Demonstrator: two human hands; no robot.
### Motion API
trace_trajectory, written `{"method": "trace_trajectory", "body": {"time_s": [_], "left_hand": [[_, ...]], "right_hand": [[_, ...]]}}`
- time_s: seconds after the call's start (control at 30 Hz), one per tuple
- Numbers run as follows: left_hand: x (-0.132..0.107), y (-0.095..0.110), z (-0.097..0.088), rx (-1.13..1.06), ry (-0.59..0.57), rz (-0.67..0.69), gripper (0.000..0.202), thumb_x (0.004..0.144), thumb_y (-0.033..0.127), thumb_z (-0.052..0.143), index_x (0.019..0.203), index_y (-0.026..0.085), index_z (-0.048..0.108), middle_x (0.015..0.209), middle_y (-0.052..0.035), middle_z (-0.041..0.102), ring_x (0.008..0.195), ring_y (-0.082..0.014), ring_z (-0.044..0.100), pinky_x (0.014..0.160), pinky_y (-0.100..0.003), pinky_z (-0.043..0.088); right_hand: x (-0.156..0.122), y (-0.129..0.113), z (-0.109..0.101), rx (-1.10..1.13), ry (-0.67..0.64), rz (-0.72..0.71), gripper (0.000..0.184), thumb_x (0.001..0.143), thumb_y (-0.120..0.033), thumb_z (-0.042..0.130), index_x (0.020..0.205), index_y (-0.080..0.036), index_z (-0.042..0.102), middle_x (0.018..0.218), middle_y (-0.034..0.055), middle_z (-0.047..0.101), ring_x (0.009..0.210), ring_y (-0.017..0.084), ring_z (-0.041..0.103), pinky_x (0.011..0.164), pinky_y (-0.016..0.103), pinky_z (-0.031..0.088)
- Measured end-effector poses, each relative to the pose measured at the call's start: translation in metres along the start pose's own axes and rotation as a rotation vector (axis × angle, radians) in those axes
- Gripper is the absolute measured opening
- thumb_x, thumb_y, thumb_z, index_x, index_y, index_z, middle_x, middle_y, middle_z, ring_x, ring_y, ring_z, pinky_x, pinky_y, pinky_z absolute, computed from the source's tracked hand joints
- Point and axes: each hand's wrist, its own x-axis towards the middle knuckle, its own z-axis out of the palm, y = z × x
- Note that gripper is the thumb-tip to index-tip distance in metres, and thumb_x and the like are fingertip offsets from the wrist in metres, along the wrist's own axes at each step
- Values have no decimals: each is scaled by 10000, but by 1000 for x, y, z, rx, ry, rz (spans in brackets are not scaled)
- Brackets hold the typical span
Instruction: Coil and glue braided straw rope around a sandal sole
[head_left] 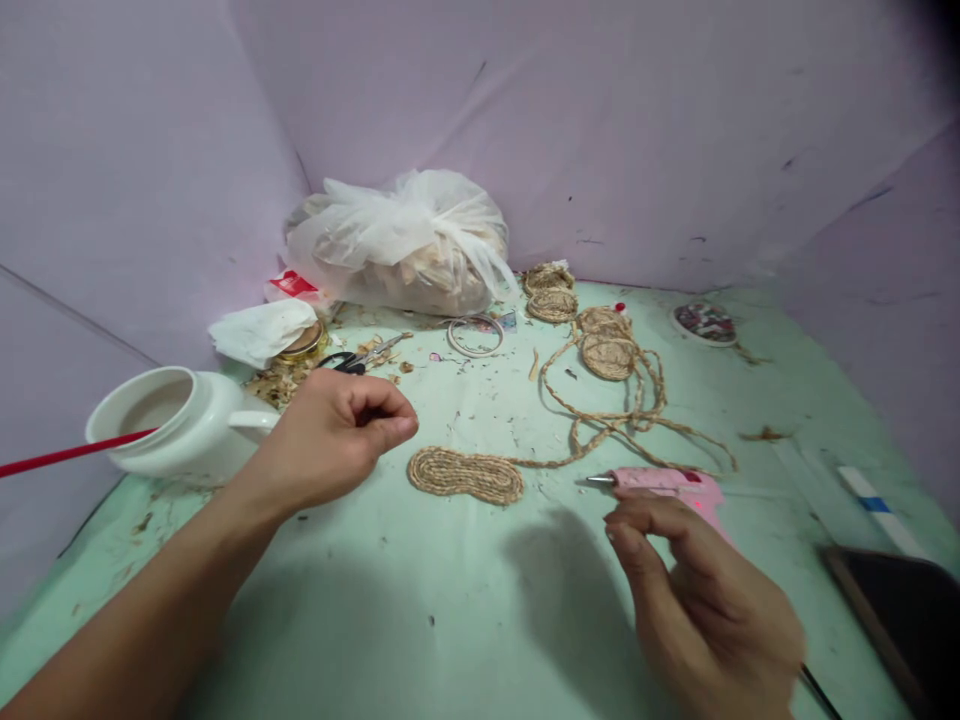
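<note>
A sole-shaped piece of coiled braided cord point(465, 474) lies flat on the table. Its loose braid point(592, 432) runs right and loops toward the back. My left hand point(341, 430) is above and left of the coil, apart from it, thumb and forefinger pinched together; anything between them is too small to make out. At the lower right, my right hand point(701, 590) has thumb and forefinger brought together in front of a pink glue gun point(667, 484). Whatever those fingertips may hold cannot be seen. The glue gun lies with its metal nozzle pointing left.
Left stands a white jug point(214, 425) with a red stick point(75, 452). Behind are black scissors point(367, 357), a white ring point(475, 337) and a stuffed plastic bag point(405, 245). Woven soles point(609, 355) lie at the back right. A dark-screened device point(900, 610) is at right.
</note>
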Motion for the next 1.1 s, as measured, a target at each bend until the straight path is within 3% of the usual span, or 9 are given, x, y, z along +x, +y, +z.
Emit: {"method": "trace_trajectory", "body": {"time_s": [0.17, 0.27, 0.37, 0.43, 0.5, 0.7, 0.83, 0.97, 1.1], "left_hand": [[-29, 21, 21, -199, -172, 180, 292, 735, 347, 489, 494, 186, 454, 436, 61, 307, 430, -64, 249, 424, -220, 220], [-56, 31, 54, -309, -351, 228, 400, 781, 344, 449, 470, 192, 250, 456, 62, 222, 433, -59, 210, 411, -227, 186], [-76, 29, 90, -316, -517, 169, 449, 829, 388, 442, 484, 201, 225, 449, 71, 172, 418, -59, 179, 373, -219, 169], [-80, 22, 110, -125, -435, 309, 470, 877, 408, 398, 499, 201, 210, 454, 68, 165, 416, -61, 192, 373, -209, 197], [-79, 15, 126, 83, -214, 515, 403, 913, 339, 296, 536, 208, 239, 494, 54, 223, 444, -80, 247, 425, -223, 267], [-69, 8, 149, 152, -169, 840, 35, 684, 183, 469, 686, 204, 441, 686, -14, 473, 585, -143, 401, 540, -256, 374], [-68, 4, 149, 65, -40, 772, 204, 735, 251, 465, 569, 208, 355, 565, 28, 382, 485, -110, 304, 473, -242, 297], [-65, -1, 146, -140, 118, 530, 404, 857, 340, 373, 513, 216, 200, 474, 63, 212, 438, -85, 239, 446, -234, 236], [-62, -2, 144, -362, 114, 342, 286, 871, 280, 330, 597, 204, 368, 503, 57, 330, 473, -90, 348, 465, -204, 316]], "right_hand": [[-8, -3, 1, 176, -4, 71, 212, 915, -200, 420, 712, -230, 475, 539, -54, 414, 427, 104, 383, 440, 246, 318], [-16, -12, 2, 353, 38, 93, 321, 940, -242, 391, 623, -219, 441, 514, -51, 361, 445, 114, 366, 519, 278, 379], [-20, -19, 3, 512, 140, 205, 399, 935, -320, 424, 550, -216, 423, 499, -49, 334, 465, 123, 352, 581, 324, 425], [-18, -21, 4, 576, 187, 292, 441, 915, -384, 466, 511, -217, 409, 487, -49, 327, 471, 126, 356, 576, 330, 432], [-13, -20, 5, 637, 249, 325, 473, 897, -423, 497, 486, -219, 380, 472, -60, 305, 467, 118, 349, 557, 313, 429], [-2, -17, 8, 713, 358, 253, 357, 889, -468, 481, 646, -217, 409, 562, -82, 371, 492, 92, 347, 606, 281, 449], [0, -17, 8, 703, 289, 254, 197, 832, -387, 565, 799, -228, 455, 691, -63, 450, 593, 108, 458, 658, 284, 457], [-4, -15, 9, 635, 123, 255, 122, 780, -296, 599, 860, -210, 564, 806, 8, 577, 749, 162, 550, 678, 286, 456], [-14, -15, 17, 561, -89, 254, 90, 757, -243, 624, 813, -189, 668, 805, 50, 661, 761, 200, 610, 688, 299, 484]]}}
